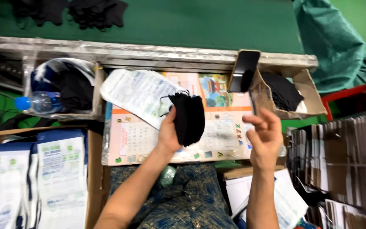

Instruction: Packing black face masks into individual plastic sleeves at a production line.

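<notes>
My left hand (169, 132) grips a stack of black face masks (188, 118) and holds it upright above a printed calendar sheet (140, 140) that covers the work surface. A white printed plastic pouch (138, 95) lies just behind the masks, partly under them. Beside the stack, to its right, my right hand (265, 136) hovers with fingers spread and nothing in it.
A dark phone (244, 70) leans on a cardboard box (308, 91) holding more black masks (282, 91). A water bottle (39, 103) lies at left. Stacks of printed pouches (60, 169) fill a left box. Flat cardboard stacks (344, 157) stand right. A green belt (183, 21) runs behind.
</notes>
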